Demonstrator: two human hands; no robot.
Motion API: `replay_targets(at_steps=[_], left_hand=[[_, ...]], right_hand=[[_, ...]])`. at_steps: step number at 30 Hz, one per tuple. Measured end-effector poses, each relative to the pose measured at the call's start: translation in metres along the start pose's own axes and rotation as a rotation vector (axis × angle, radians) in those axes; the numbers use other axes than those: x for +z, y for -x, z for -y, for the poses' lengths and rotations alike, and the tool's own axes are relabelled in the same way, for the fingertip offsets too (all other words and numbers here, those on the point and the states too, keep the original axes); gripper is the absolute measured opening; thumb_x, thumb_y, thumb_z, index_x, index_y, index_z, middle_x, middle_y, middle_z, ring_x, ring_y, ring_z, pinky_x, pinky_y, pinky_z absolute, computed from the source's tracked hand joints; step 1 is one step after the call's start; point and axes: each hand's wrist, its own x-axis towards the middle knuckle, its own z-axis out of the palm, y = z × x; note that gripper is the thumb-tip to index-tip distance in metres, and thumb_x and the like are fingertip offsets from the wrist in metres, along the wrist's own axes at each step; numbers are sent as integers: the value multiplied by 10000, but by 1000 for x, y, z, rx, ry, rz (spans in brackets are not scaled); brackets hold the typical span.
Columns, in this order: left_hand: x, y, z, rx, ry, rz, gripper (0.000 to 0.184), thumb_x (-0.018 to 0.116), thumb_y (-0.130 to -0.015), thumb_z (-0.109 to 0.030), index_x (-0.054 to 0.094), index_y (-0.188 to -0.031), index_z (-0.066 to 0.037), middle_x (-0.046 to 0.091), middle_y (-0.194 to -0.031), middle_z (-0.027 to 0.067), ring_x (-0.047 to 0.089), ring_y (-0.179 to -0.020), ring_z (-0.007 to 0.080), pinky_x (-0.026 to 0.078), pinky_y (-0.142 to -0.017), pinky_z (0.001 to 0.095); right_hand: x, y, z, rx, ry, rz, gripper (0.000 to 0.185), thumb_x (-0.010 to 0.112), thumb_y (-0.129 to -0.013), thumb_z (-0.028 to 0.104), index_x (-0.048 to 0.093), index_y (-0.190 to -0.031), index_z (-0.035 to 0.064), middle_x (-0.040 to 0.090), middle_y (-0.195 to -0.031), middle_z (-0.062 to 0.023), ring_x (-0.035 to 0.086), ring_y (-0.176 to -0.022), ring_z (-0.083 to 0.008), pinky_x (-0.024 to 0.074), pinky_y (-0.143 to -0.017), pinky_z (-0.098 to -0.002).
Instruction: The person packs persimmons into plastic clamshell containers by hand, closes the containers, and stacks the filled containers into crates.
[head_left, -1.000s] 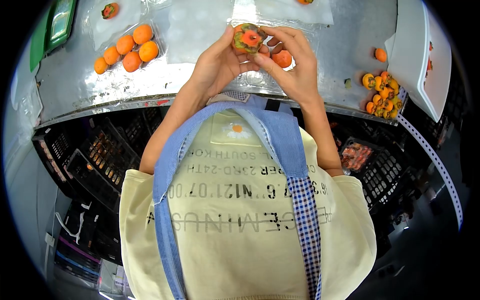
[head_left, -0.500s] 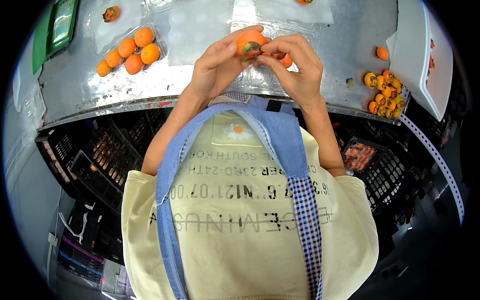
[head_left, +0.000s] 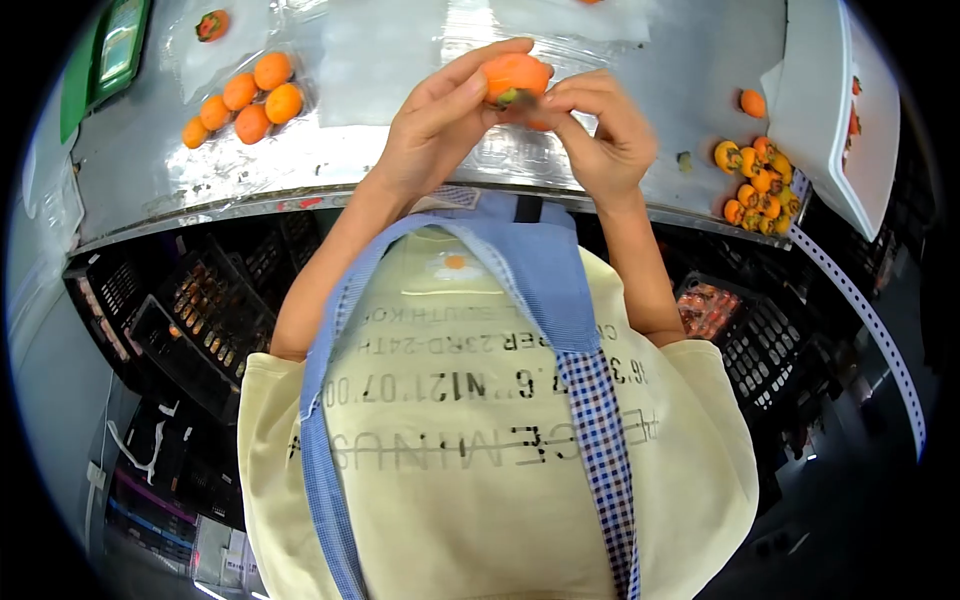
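Observation:
My left hand (head_left: 437, 120) is closed around an orange persimmon (head_left: 517, 74), its fingers along the far side and the thumb in front. The fruit's green and brown calyx (head_left: 517, 99) faces toward me. Thumb and forefinger of my right hand (head_left: 606, 140) pinch at the calyx, and a dark, smeared piece shows at their tips. Another orange patch shows just below the held fruit, mostly hidden by the hands. Both hands are above the metal table (head_left: 380, 150), close to its near edge.
Orange fruits (head_left: 253, 123) sit in a clear tray on the left, with one persimmon (head_left: 212, 26) behind. A green scale (head_left: 108, 60) stands far left. Small persimmons (head_left: 762, 182) cluster near the right edge beside a white bin (head_left: 830, 110). Black crates (head_left: 755, 345) are below the table.
The persimmon has tipped in my left hand, so more of its smooth side shows. My right fingers have moved slightly right and are blurred. The whole view has shifted a little.

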Motion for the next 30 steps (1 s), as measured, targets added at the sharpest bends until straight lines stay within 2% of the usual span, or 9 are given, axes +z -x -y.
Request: replay_targets(at_steps=[4,5,9,11,12,14,18,22,30], left_hand=[[40,-31,-3,77,42,98,627,432,-920,-395,307,-1372,22,450,-1305,197,448,-1180,237,359,-1001,376],[46,-37,-5,80,48,116,557,455,-928,-355,368,-1347,1,492,-1262,174,520,-1063,207,413,-936,344],[51,-43,-19,-124,-314,43,608,523,-919,-325,244,-1430,-150,355,-1404,122,451,-1184,280,350,-992,421],[35,-39,-8,-26,-425,-133,489,507,-925,-288,382,-1336,-54,478,-1274,138,526,-1009,202,421,-889,337],[27,-34,0,21,-481,-221,448,499,-928,-269,450,-1288,-6,539,-1209,146,564,-921,163,457,-837,295],[14,-23,7,31,-469,-372,384,520,-921,-210,491,-1242,-2,572,-1148,124,571,-871,142,467,-787,270],[-5,2,23,-7,-370,-613,326,543,-908,-159,530,-1194,-5,605,-1058,97,569,-833,120,474,-753,259],[-5,17,36,-10,-284,-740,268,571,-888,-124,567,-1125,0,620,-973,75,578,-791,115,479,-736,256],[-2,35,58,7,-241,-830,213,581,-881,-114,600,-1074,-29,645,-919,56,575,-757,95,474,-690,226]], right_hand=[[-53,-10,0,11,-106,-184,161,640,-709,-142,643,-796,-7,641,-815,-123,603,-679,-187,498,-600,-250],[-79,-17,-3,-49,-30,-297,149,623,-721,-145,641,-794,-17,642,-818,-130,608,-680,-190,512,-614,-264],[-255,-65,-9,-148,593,-672,73,676,-736,-67,651,-803,-73,668,-764,-148,629,-605,-159,532,-587,-254],[-356,-81,-23,-45,683,-660,179,718,-726,-7,632,-840,-115,669,-784,-170,653,-690,-173,541,-647,-242],[-392,-79,-34,-83,956,-584,287,744,-706,13,610,-915,-129,664,-833,-175,651,-713,-173,533,-623,-226],[-354,-79,-29,48,1000,-682,370,693,-782,71,569,-1092,-88,645,-977,-146,636,-822,-186,516,-709,-265],[-174,-29,-59,444,625,120,393,714,-750,284,638,-1094,111,629,-1046,-83,575,-964,-181,447,-827,-319],[-64,20,-78,37,468,584,532,776,-632,366,627,-1073,109,611,-995,-34,526,-975,-232,385,-850,-369],[-41,26,-77,-110,634,689,408,783,-605,301,661,-958,136,622,-870,-10,524,-912,-208,359,-828,-374]])
